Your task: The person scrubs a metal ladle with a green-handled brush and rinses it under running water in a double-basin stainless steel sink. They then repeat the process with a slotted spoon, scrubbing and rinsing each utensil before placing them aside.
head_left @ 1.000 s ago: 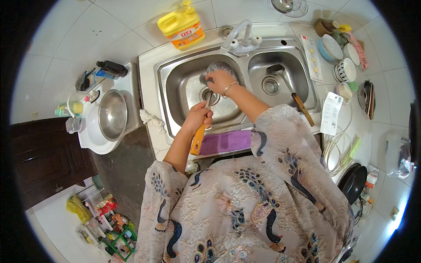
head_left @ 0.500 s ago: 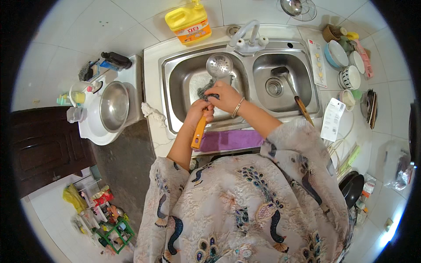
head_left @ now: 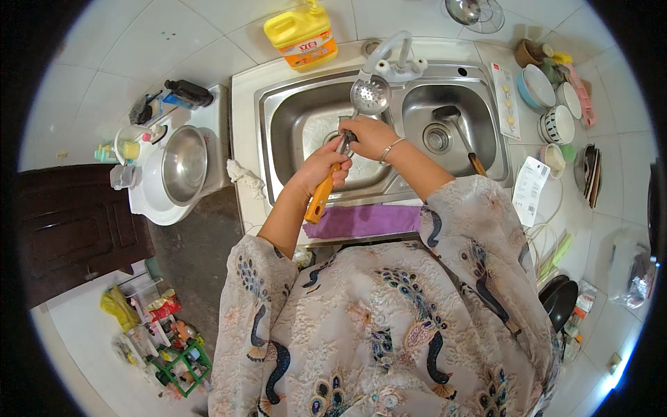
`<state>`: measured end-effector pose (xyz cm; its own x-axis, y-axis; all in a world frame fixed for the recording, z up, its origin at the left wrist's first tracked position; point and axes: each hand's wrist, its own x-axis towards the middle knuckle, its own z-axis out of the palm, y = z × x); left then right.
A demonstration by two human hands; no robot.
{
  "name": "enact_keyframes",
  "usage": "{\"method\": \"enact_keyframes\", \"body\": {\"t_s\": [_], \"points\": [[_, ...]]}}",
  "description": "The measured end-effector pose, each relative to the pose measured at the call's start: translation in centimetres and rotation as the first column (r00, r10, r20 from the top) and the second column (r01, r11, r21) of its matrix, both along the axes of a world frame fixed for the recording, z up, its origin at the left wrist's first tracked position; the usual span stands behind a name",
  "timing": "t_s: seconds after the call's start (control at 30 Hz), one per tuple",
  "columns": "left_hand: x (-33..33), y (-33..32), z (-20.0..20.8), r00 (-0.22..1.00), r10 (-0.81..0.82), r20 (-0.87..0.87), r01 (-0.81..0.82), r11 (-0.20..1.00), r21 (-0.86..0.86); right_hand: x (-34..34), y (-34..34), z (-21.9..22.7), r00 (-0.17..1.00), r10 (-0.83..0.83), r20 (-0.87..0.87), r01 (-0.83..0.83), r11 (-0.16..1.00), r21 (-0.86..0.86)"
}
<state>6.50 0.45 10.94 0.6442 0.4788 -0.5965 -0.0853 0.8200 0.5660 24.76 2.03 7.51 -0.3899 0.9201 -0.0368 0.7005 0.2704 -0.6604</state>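
A skimmer ladle (head_left: 371, 96) with a round perforated metal head and a yellow-orange handle is held slantwise over the left sink basin (head_left: 288, 111). My left hand (head_left: 319, 169) is closed around the top of its handle, whose lower end sticks out toward me. My right hand (head_left: 370, 136) pinches a dark steel wool scrubber (head_left: 351, 136) against the metal shaft, just above my left hand. Most of the scrubber is hidden under my fingers. The skimmer's head is close to the faucet (head_left: 396, 59), near the divider between the basins.
A spatula-like tool (head_left: 448, 112) with a wooden handle leans in the right basin (head_left: 424, 104). Behind the sink stands a yellow detergent jug (head_left: 302, 38). A purple cloth (head_left: 365, 221) lies along the front edge. Bowls (head_left: 556, 125) line the right counter; a metal basin (head_left: 184, 165) sits left.
The skimmer's head has swung right and away from me, toward the faucet. My right hand has shifted right and slightly up; the scrubber is now mostly covered by it.
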Motion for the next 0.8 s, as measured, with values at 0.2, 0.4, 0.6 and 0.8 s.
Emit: {"method": "enact_keyframes", "body": {"t_s": [0.2, 0.4, 0.6, 0.8], "points": [[-1.6, -3.7, 1.4, 0.956, -0.099, -0.275, 0.138, 0.983, 0.124, 1.3, 0.6, -0.3, 0.986, -0.105, 0.128, 0.105, 0.994, 0.009], [-3.6, -4.4, -1.8, 0.973, 0.201, 0.116, -0.158, 0.940, -0.303, 0.4, -0.9, 0.6, 0.840, -0.404, -0.363, 0.418, 0.907, -0.041], [-4.2, -4.0, -3.1, 0.842, 0.319, 0.434, -0.060, 0.856, -0.513, -2.3, 0.4, -2.5, 0.883, -0.242, -0.402, 0.317, 0.939, 0.134], [-5.7, -3.9, -3.4, 0.742, 0.420, 0.522, -0.056, 0.815, -0.576, -5.9, -2.8, -1.3, 0.830, -0.063, -0.553, 0.118, 0.991, 0.064]]}}
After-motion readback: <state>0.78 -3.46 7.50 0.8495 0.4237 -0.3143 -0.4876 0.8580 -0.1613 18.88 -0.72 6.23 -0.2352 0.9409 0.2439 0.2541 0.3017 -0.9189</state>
